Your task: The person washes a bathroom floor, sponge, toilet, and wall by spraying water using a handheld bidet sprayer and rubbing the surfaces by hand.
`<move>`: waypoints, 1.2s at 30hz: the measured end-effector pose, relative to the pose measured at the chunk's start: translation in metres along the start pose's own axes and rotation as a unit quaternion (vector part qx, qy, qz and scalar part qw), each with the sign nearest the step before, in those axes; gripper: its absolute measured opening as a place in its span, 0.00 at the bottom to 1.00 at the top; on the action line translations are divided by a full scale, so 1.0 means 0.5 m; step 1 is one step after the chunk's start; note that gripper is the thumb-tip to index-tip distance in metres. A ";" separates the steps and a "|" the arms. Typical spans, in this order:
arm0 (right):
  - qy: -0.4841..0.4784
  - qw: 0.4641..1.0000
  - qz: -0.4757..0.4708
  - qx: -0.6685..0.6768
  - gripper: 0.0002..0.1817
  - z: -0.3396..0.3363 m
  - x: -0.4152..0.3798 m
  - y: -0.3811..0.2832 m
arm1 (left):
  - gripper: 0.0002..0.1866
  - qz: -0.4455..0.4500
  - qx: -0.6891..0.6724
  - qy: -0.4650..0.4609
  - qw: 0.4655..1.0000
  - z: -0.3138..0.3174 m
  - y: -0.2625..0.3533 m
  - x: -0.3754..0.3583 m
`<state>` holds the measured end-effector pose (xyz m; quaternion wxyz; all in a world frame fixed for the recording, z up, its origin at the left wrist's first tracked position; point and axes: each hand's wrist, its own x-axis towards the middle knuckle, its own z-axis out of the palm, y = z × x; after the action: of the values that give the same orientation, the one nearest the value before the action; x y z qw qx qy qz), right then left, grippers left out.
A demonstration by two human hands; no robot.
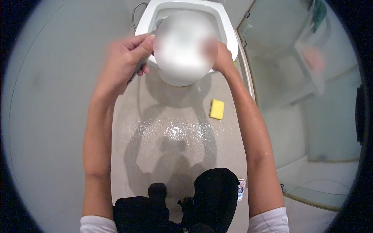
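Observation:
A white toilet (pixel 229 27) stands in front of me, and a round blurred patch covers much of its bowl. At the left side of the bowl is my left hand (pixel 130 54), its fingers closed around a dark grey, slim thing (pixel 136 70) whose kind I cannot make out. Part of that thing sticks out below the hand. My right hand (pixel 222 57) is at the right front rim of the toilet; the blur hides its fingers and whatever they may hold. On the floor, nearer to me than the right hand, lies a yellow sponge (pixel 217 109).
The wet, shiny floor (pixel 175 130) carries my shadow. A glass shower screen (pixel 279 77) runs along the right, and a pale wall (pixel 50 116) fills the left. Beside my knee in black trousers (pixel 217 194) lies a small printed packet (pixel 241 189). A thin hose (pixel 135 15) hangs behind the toilet.

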<state>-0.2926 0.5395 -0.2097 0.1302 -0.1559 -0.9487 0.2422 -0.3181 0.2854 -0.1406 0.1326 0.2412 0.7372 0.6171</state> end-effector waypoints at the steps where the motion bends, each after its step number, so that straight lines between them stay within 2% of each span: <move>1: 0.020 1.000 0.006 0.012 0.13 0.004 0.000 0.002 | 0.19 0.001 0.000 0.001 1.000 0.001 -0.001 -0.004; 3: 0.040 0.999 0.011 0.023 0.13 0.018 0.004 0.020 | 0.19 -0.029 -0.009 -0.033 0.999 0.004 -0.009 -0.011; 5: 0.181 0.981 -0.067 -0.008 0.12 0.030 0.007 0.036 | 0.20 -0.046 0.013 -0.044 0.998 -0.005 -0.008 -0.019; 7: 0.165 0.984 -0.060 -0.004 0.12 0.026 0.005 0.039 | 0.20 -0.022 0.021 0.019 0.999 -0.009 -0.014 -0.025; 8: 0.148 0.988 -0.052 0.000 0.11 0.024 0.003 0.036 | 0.20 -0.021 0.023 0.018 0.999 -0.011 -0.011 -0.026; 10: 0.136 0.990 -0.048 0.001 0.11 0.019 0.000 0.033 | 0.20 0.003 0.003 0.103 0.995 -0.016 -0.005 -0.027; 13: 0.126 0.991 -0.039 0.016 0.11 0.022 -0.002 0.038 | 0.20 0.039 0.022 0.066 0.997 -0.035 -0.008 -0.032; 15: 0.133 0.990 -0.035 0.030 0.12 0.023 -0.003 0.036 | 0.20 0.012 0.030 0.046 0.998 -0.032 0.001 -0.049; 17: 0.291 0.952 -0.078 -0.053 0.15 0.024 -0.015 0.033 | 0.20 -0.013 0.039 0.024 0.999 -0.032 -0.002 -0.062; 18: 0.292 0.949 -0.057 -0.100 0.20 0.017 -0.030 0.024 | 0.20 -0.026 0.019 0.008 0.999 -0.034 -0.012 -0.066; 19: 0.295 0.948 -0.059 -0.103 0.20 0.022 -0.030 0.028 | 0.21 -0.038 -0.003 -0.008 0.999 -0.038 -0.021 -0.071; 21: 0.356 0.927 0.041 -0.108 0.23 0.040 -0.030 0.052 | 0.21 -0.048 -0.027 -0.015 0.998 -0.046 -0.031 -0.081; 22: 0.299 0.948 0.087 -0.065 0.26 0.034 -0.041 0.069 | 0.21 -0.056 -0.054 -0.029 0.997 -0.044 -0.033 -0.084; 23: 0.299 0.948 0.085 -0.071 0.26 0.028 -0.056 0.087 | 0.20 -0.064 -0.081 -0.043 0.994 -0.039 -0.031 -0.087; 25: 0.273 0.952 0.112 0.076 0.27 0.024 -0.092 0.118 | 0.20 -0.060 -0.076 -0.073 0.993 -0.019 -0.015 -0.086; 26: 0.273 0.953 0.111 0.072 0.27 0.023 -0.110 0.123 | 0.20 -0.055 -0.064 -0.102 0.991 -0.005 -0.006 -0.084; 28: 0.207 0.965 0.113 0.116 0.28 0.018 -0.146 0.130 | 0.20 -0.046 -0.069 -0.116 0.990 0.028 0.008 -0.079; 29: 0.209 0.964 0.114 0.116 0.28 0.015 -0.160 0.125 | 0.20 -0.038 -0.068 -0.130 0.988 0.043 0.015 -0.077; 31: 0.225 0.969 0.047 0.092 0.27 0.025 -0.180 0.106 | 0.19 -0.042 -0.079 -0.142 0.986 0.060 0.015 -0.074; 33: 0.209 0.975 0.033 0.067 0.27 0.022 -0.191 0.078 | 0.18 -0.048 -0.101 -0.154 0.982 0.068 0.017 -0.073; 36: 0.158 0.987 -0.037 -0.005 0.29 0.035 -0.203 0.046 | 0.19 -0.044 -0.098 -0.171 0.979 0.064 0.004 -0.072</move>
<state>-0.1996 0.5148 -0.2537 0.2867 -0.1575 -0.9224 0.2052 -0.2715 0.2939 -0.1490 0.3070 0.2962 0.6496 0.6293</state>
